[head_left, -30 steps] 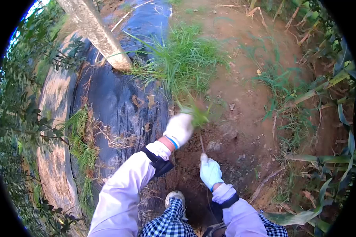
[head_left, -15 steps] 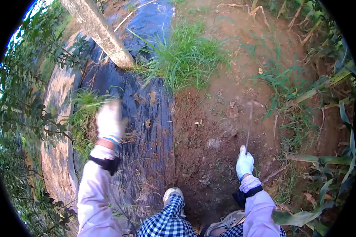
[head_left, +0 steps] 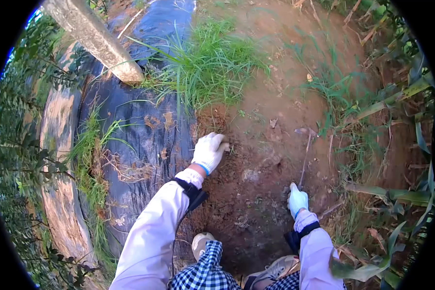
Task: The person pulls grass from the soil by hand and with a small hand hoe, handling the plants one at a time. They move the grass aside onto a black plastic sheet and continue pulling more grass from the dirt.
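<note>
The fingers [head_left: 217, 141] of the gloved left hand [head_left: 209, 151] were curled downward, their tips pressed into the bare soil [head_left: 261, 174] right at the right-hand edge of the black plastic sheet [head_left: 140, 130]. A pale scrap showed at the fingertips, but whether they had hold of anything could not be told. The right hand [head_left: 297, 199], also in a white glove, was closed around the near end of a thin tool [head_left: 304, 157]. The tool's slim shaft ran up and away from the hand, and its far end lay on the soil, well apart from the left hand.

Both arms wore pale sleeves [head_left: 150, 241] with dark cuffs at the wrists. Below them, at the near edge of the soil patch, stood two light shoes [head_left: 199, 243] and checked trousers [head_left: 205, 270].

Beyond the left hand a grass clump [head_left: 203, 67] grew where the sheet's far edge met the soil, beside the foot of a tilted concrete post [head_left: 89, 36]. A strip of weeds [head_left: 89, 159] ran along the sheet's left edge. Long green and dry leaves [head_left: 396, 193] crowded the right edge of the soil patch.
</note>
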A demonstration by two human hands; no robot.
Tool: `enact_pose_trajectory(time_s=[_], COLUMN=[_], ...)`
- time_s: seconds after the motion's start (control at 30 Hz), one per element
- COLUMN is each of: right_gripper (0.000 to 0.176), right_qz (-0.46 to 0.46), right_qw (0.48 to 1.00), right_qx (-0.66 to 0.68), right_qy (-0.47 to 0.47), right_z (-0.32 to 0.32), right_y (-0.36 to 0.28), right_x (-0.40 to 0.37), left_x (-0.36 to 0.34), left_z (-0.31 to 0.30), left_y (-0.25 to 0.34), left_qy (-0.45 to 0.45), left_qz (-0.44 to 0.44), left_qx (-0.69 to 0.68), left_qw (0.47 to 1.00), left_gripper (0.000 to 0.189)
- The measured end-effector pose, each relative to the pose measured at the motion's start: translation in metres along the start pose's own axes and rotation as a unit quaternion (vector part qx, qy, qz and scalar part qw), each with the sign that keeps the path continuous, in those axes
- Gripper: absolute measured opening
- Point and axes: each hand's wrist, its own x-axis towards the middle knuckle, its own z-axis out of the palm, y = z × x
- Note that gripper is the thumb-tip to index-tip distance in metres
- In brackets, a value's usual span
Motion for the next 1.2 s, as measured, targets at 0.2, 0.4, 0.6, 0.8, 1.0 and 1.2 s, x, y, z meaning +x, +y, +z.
enact_pose_trajectory(time_s=[0.2, 0.4, 0.6, 0.8, 1.0, 1.2], right_gripper=[0.052, 0.060, 0.062, 0.065, 0.065, 0.063], right_qz=[0.020, 0.032, 0.049, 0.049, 0.042, 0.041], right_qw=[0.997, 0.989, 0.991, 0.987, 0.979, 0.982], right_qx=[-0.077, -0.141, -0.126, -0.154, -0.198, -0.183], right_qy=[0.019, 0.026, 0.014, 0.008, 0.017, 0.023], right_z=[-0.003, -0.002, -0.002, -0.004, -0.007, -0.005], right_y=[0.002, 0.002, 0.005, -0.005, -0.017, -0.015], right_x=[0.008, 0.010, 0.012, 0.004, -0.006, -0.006], left_x=[0.032, 0.062, 0.077, 0.101, 0.117, 0.125], left_z=[0.038, 0.036, 0.085, 0.068, 0.066, 0.100], left_y=[0.000, 0.034, 0.051, 0.022, 0.047, 0.036], left_qy=[-0.166, -0.121, -0.172, 0.036, -0.143, -0.101], left_qz=[0.012, -0.005, 0.102, -0.147, 0.067, 0.066], left_qx=[0.118, -0.008, 0.083, -0.187, 0.102, 0.015], left_qw=[0.979, 0.993, 0.976, 0.971, 0.982, 0.993], left_gripper=[0.028, 0.040, 0.031, 0.021, 0.061, 0.030])
